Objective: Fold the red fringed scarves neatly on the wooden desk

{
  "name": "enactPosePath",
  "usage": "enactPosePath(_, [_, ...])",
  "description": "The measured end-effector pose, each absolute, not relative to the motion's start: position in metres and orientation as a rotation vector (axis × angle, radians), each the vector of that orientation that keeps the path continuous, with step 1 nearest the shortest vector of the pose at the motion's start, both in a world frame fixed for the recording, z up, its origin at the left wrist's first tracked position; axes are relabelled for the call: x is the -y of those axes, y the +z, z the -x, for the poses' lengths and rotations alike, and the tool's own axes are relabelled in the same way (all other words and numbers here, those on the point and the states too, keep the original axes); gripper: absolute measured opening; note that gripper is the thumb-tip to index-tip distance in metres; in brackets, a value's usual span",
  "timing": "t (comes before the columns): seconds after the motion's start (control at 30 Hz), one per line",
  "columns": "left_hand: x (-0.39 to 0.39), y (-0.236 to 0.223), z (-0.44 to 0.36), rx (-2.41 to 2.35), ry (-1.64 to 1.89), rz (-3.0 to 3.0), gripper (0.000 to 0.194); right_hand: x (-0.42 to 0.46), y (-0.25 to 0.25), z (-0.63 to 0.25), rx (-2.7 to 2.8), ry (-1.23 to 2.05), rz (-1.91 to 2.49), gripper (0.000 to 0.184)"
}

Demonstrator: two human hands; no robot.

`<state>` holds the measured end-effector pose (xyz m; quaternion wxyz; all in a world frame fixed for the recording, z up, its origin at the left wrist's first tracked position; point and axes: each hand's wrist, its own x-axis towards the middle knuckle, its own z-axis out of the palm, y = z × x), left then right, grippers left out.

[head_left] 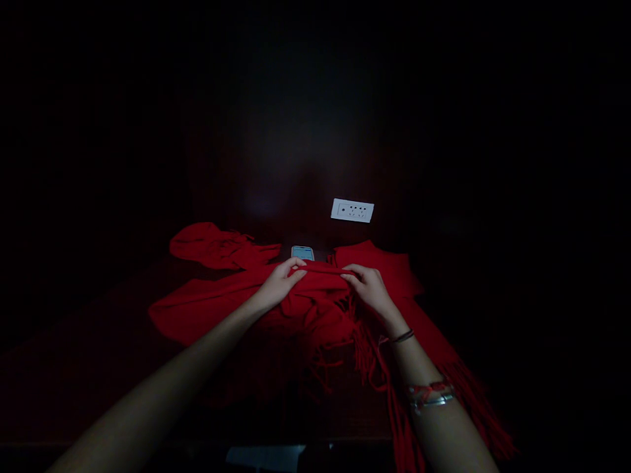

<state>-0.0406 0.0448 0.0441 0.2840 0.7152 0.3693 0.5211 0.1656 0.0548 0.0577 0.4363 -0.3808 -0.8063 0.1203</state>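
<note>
A red fringed scarf [211, 299] lies bunched on the dark table in front of me. My left hand [282, 282] pinches its upper edge between thumb and fingers. A short stretch to the right, my right hand [367, 286] pinches the same edge, so the cloth runs taut between both hands. Tangled fringe hangs below the fold. On the right, another red fringed cloth [377, 259] spreads under and past my right forearm, its long tassels reaching the table's front. At the back left rests a crumpled red cloth [211, 246].
A phone [302, 253] with a lit screen sits just behind the scarf. On the dark wall behind is a white socket plate [352, 210]. Something pale [266, 456] shows below the table's front edge. The surroundings are very dark.
</note>
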Motion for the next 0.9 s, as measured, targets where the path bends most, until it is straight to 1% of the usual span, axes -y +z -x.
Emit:
enactPosePath(0.07, [-0.042,0.047,0.041,-0.981,1.356,-1.916,0.02,-0.056,0.057,-0.164,1.937,0.318,0.946,0.019])
enactPosePath(0.17, [-0.039,0.05,0.041,-1.01,1.347,-1.997,0.026,-0.057,0.054,-0.158,1.856,0.432,0.908,0.025])
enactPosePath(0.27, [-0.042,0.046,0.041,-1.054,1.423,-2.036,0.026,-0.057,0.05,-0.154,1.84,0.558,0.831,0.022])
enactPosePath(0.37, [-0.044,0.042,0.041,-1.057,1.45,-2.066,0.025,-0.057,0.046,-0.153,1.942,0.622,0.843,0.033])
enactPosePath(0.4, [-0.045,0.041,0.041,-1.062,1.45,-2.075,0.025,-0.058,0.045,-0.154,1.949,0.637,0.898,0.03])
enactPosePath(0.47, [-0.043,0.042,0.042,-1.098,1.443,-2.092,0.024,-0.06,0.046,-0.156,1.856,0.696,1.0,0.019])
enactPosePath(0.57, [-0.04,0.047,0.046,-1.149,1.377,-2.157,0.022,-0.06,0.06,-0.159,1.668,0.862,0.952,0.014])
enactPosePath(0.67, [-0.038,0.051,0.057,-1.196,1.284,-2.248,0.026,-0.058,0.093,-0.159,1.641,0.98,0.854,0.011])
enactPosePath(0.73, [-0.036,0.059,0.07,-1.255,1.261,-2.254,0.029,-0.058,0.126,-0.162,1.632,0.941,0.85,0.007])
enactPosePath(0.8, [-0.034,0.075,0.086,-1.303,1.24,-2.244,0.031,-0.059,0.169,-0.17,1.61,0.771,0.9,0.007])
enactPosePath(0.9, [-0.03,0.12,0.116,-1.352,1.193,-2.299,0.03,-0.063,0.241,-0.196,1.639,0.283,1.035,0.016])
